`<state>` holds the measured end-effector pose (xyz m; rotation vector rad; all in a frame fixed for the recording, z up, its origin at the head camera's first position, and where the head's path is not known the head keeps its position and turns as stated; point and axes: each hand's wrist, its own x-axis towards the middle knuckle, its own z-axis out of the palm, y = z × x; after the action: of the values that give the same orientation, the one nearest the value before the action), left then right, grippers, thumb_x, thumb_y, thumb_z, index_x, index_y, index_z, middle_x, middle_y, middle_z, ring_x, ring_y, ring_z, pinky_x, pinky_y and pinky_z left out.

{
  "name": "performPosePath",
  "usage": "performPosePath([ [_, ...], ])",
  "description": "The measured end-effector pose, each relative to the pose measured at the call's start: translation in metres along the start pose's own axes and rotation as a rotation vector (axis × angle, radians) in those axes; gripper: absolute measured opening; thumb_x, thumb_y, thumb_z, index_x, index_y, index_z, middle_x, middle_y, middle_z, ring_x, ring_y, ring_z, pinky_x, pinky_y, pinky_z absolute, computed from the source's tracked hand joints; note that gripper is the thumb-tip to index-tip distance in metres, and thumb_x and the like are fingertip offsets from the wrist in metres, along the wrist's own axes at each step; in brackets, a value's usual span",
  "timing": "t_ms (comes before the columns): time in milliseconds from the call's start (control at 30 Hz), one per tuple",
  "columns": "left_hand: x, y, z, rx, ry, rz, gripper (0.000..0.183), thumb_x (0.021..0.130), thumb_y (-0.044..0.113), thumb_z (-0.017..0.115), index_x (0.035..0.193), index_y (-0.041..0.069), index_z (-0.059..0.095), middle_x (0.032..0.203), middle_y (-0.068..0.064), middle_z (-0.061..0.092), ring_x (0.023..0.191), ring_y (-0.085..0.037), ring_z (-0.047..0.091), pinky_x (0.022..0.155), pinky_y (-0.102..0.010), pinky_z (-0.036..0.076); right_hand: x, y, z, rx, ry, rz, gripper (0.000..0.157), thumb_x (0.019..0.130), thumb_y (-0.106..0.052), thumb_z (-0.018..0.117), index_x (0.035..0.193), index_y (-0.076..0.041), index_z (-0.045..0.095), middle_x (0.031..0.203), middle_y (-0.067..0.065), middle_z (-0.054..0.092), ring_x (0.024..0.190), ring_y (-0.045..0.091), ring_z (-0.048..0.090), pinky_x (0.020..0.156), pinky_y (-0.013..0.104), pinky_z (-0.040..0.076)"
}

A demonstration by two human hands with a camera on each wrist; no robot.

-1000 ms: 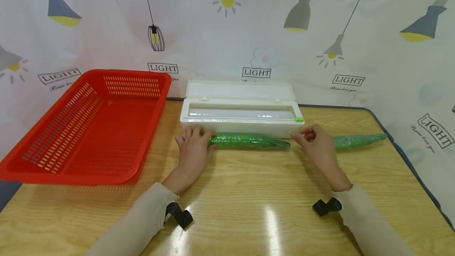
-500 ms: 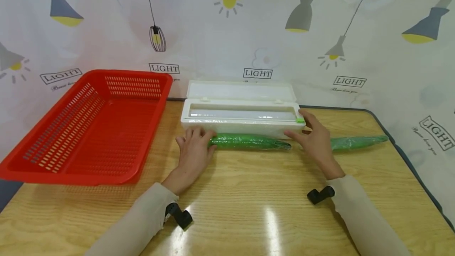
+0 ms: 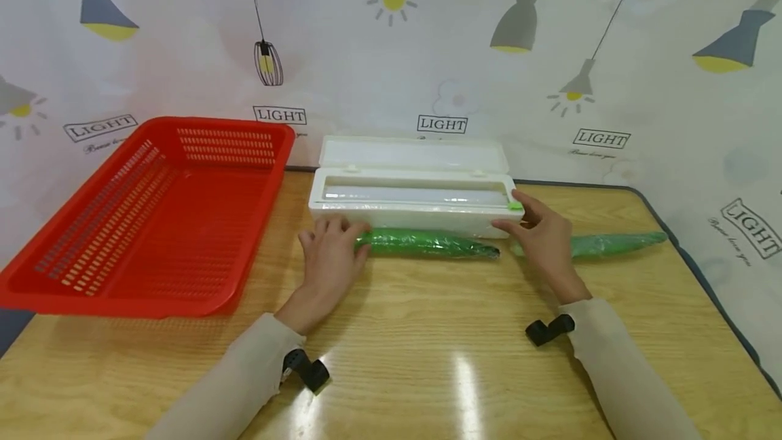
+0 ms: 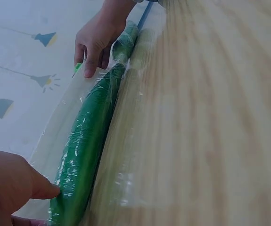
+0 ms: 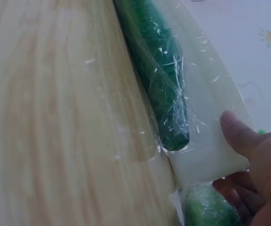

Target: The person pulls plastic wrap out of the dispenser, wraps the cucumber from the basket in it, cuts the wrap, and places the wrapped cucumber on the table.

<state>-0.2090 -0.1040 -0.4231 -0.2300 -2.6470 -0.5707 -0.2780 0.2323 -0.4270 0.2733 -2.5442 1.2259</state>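
A green cucumber (image 3: 427,243) in clear cling film lies along the front of a white cling film dispenser (image 3: 415,219), whose lid stands raised. My left hand (image 3: 332,257) grips the cucumber's left end, thumb in front and fingers behind; the left wrist view shows the thumb or a finger pressed on the film. At the dispenser's right end my right hand (image 3: 544,236) grips the corner, with the thumb on the front face (image 5: 241,134) and fingers round the end. Film stretches between dispenser and cucumber. A green slider (image 3: 515,206) sits beside the right fingertips.
A second wrapped cucumber (image 3: 617,244) lies to the right, partly behind my right hand. A red perforated basket (image 3: 269,223) stands on the left of the wooden table (image 3: 391,338). A lamp-printed backdrop (image 3: 366,73) rises behind the dispenser.
My right hand has moved from beside the cucumber's right tip up to the dispenser's right end and taken hold of it. The left hand stays on the cucumber.
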Motion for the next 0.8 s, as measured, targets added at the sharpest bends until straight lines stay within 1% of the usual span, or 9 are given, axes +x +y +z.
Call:
performPosePath([
  [67, 0.003, 0.005, -0.001, 0.010, 0.017, -0.001, 0.022, 0.085, 0.022, 0.074, 0.106, 0.018, 0.071, 0.100, -0.008, 0.059, 0.102, -0.032, 0.048, 0.074, -0.047, 0.027, 0.000, 0.002, -0.002, 0.016, 0.002, 0.006, 0.063, 0.080, -0.032, 0.076, 0.137, -0.016, 0.054, 0.111, 0.009, 0.068, 0.096, 0.020, 0.066, 0.076, 0.021, 0.051],
  [133, 0.004, 0.009, -0.002, 0.015, 0.039, -0.003, 0.020, 0.085, 0.021, 0.073, 0.105, 0.016, 0.071, 0.101, -0.009, 0.062, 0.103, -0.033, 0.050, 0.076, -0.048, 0.028, 0.000, 0.003, -0.003, 0.032, 0.003, 0.013, 0.062, 0.080, -0.033, 0.076, 0.136, -0.018, 0.055, 0.113, 0.009, 0.068, 0.095, 0.017, 0.066, 0.072, 0.015, 0.050],
  [267, 0.009, 0.019, -0.002, -0.011, 0.083, 0.011, 0.016, 0.087, 0.021, 0.071, 0.101, 0.015, 0.072, 0.098, -0.007, 0.066, 0.097, -0.031, 0.055, 0.078, -0.046, 0.030, 0.001, 0.005, -0.003, 0.047, 0.010, 0.021, 0.061, 0.079, -0.034, 0.077, 0.134, -0.020, 0.056, 0.108, 0.009, 0.069, 0.091, 0.011, 0.066, 0.061, 0.014, 0.047],
  [367, 0.014, 0.028, 0.001, -0.047, 0.135, 0.072, 0.012, 0.087, 0.020, 0.070, 0.098, 0.015, 0.072, 0.092, -0.004, 0.067, 0.089, -0.027, 0.057, 0.075, -0.044, 0.033, 0.002, 0.007, -0.003, 0.070, 0.012, 0.019, 0.060, 0.079, -0.032, 0.077, 0.134, -0.019, 0.057, 0.103, 0.009, 0.070, 0.089, 0.008, 0.066, 0.058, 0.016, 0.047],
  [500, 0.024, 0.043, 0.006, -0.089, 0.194, 0.197, 0.009, 0.086, 0.018, 0.071, 0.094, 0.014, 0.071, 0.087, -0.002, 0.067, 0.082, -0.023, 0.056, 0.071, -0.041, 0.036, 0.002, 0.007, -0.002, 0.079, 0.015, 0.031, 0.060, 0.079, -0.033, 0.077, 0.134, -0.020, 0.057, 0.102, 0.010, 0.071, 0.093, 0.014, 0.067, 0.065, 0.014, 0.049],
  [600, 0.037, 0.058, 0.010, -0.100, 0.189, 0.260, 0.008, 0.086, 0.019, 0.072, 0.094, 0.015, 0.071, 0.086, 0.000, 0.066, 0.081, -0.021, 0.057, 0.070, -0.039, 0.037, 0.002, 0.006, -0.002, 0.079, 0.015, 0.044, 0.060, 0.079, -0.033, 0.076, 0.134, -0.021, 0.057, 0.102, 0.009, 0.071, 0.097, 0.019, 0.066, 0.071, 0.014, 0.049],
  [633, 0.041, 0.064, 0.012, -0.110, 0.177, 0.271, 0.009, 0.087, 0.020, 0.072, 0.094, 0.015, 0.071, 0.086, 0.000, 0.066, 0.081, -0.020, 0.057, 0.070, -0.039, 0.037, 0.001, 0.006, -0.002, 0.079, 0.016, 0.048, 0.060, 0.079, -0.033, 0.076, 0.134, -0.021, 0.057, 0.103, 0.009, 0.071, 0.097, 0.019, 0.066, 0.072, 0.015, 0.049],
  [700, 0.050, 0.076, 0.016, -0.116, 0.154, 0.280, 0.010, 0.087, 0.021, 0.072, 0.095, 0.016, 0.071, 0.086, 0.001, 0.066, 0.082, -0.019, 0.057, 0.070, -0.039, 0.039, 0.001, 0.006, -0.002, 0.071, 0.017, 0.049, 0.059, 0.079, -0.033, 0.076, 0.134, -0.021, 0.057, 0.108, 0.008, 0.069, 0.100, 0.018, 0.065, 0.076, 0.018, 0.050],
  [800, 0.061, 0.094, 0.024, -0.135, 0.112, 0.292, 0.011, 0.089, 0.024, 0.069, 0.097, 0.016, 0.071, 0.087, 0.001, 0.066, 0.086, -0.018, 0.058, 0.071, -0.038, 0.040, 0.001, 0.005, -0.002, 0.046, 0.019, 0.052, 0.060, 0.079, -0.035, 0.077, 0.134, -0.021, 0.058, 0.114, 0.008, 0.067, 0.102, 0.018, 0.064, 0.081, 0.027, 0.052],
])
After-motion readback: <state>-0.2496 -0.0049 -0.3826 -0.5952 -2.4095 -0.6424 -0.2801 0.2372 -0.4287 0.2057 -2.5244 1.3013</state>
